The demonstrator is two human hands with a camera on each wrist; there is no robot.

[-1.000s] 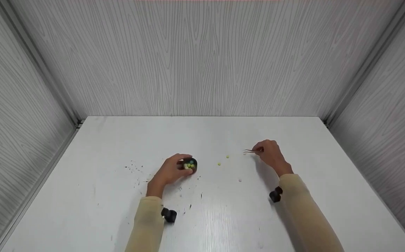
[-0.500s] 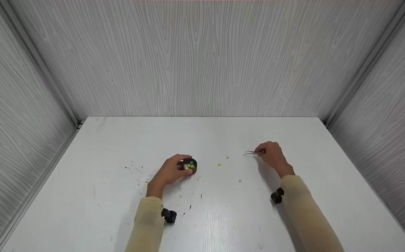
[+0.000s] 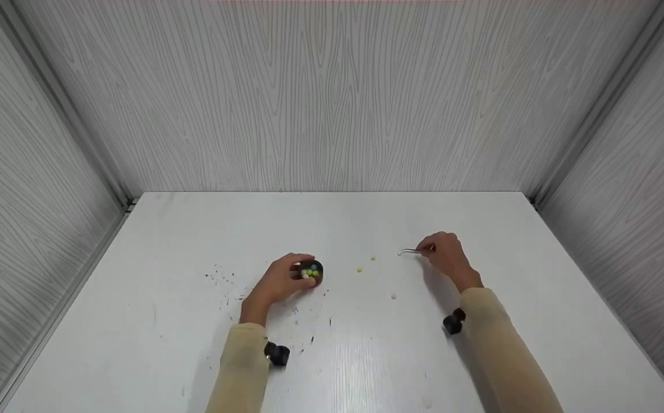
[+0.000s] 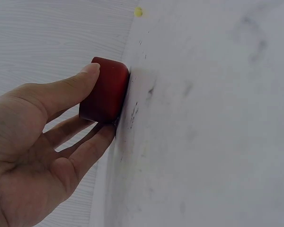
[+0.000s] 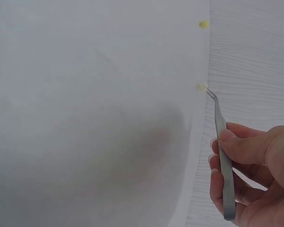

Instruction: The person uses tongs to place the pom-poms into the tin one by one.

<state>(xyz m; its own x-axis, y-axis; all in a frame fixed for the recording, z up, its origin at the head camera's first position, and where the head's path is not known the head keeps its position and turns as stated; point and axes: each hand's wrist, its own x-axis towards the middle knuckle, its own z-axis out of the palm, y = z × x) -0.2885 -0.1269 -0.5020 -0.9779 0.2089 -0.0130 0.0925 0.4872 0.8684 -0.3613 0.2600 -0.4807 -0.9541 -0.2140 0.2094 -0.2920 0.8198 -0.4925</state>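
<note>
One small round cup (image 3: 311, 269), dark red outside and dark inside, is gripped by the left hand (image 3: 279, 281) near the middle of the desk (image 3: 166, 241), slightly toward the left edge. In the left wrist view the thumb is laid over the top of the cup (image 4: 105, 90) and the fingers (image 4: 90, 149) are curled under its side; the cup stands on the desk surface. Several small beads, yellow-green, pale and one bluish, are seen inside it; an exact count cannot be made.

One pair of metal tweezers (image 3: 411, 251) is pinched by the right hand (image 3: 445, 252), right of the desk's middle, tips pointed toward the left edge. In the right wrist view one pale bead (image 5: 201, 87) is seen at the tweezer tips (image 5: 211, 94); whether it is clamped or only touched cannot be told.

Three loose beads are counted on the desk between the two hands: one yellow-green bead (image 3: 359, 269) nearest the cup, a second yellow-green bead (image 3: 372, 258) just beyond it toward the far edge, and one whitish bead (image 3: 393, 296) closer to the near edge.

Dark specks (image 3: 220, 276) are scattered on the desk left of and behind the left hand. Two beige sleeves are worn, one black wrist camera (image 3: 277, 353) on the left and one (image 3: 452, 321) on the right.
</note>
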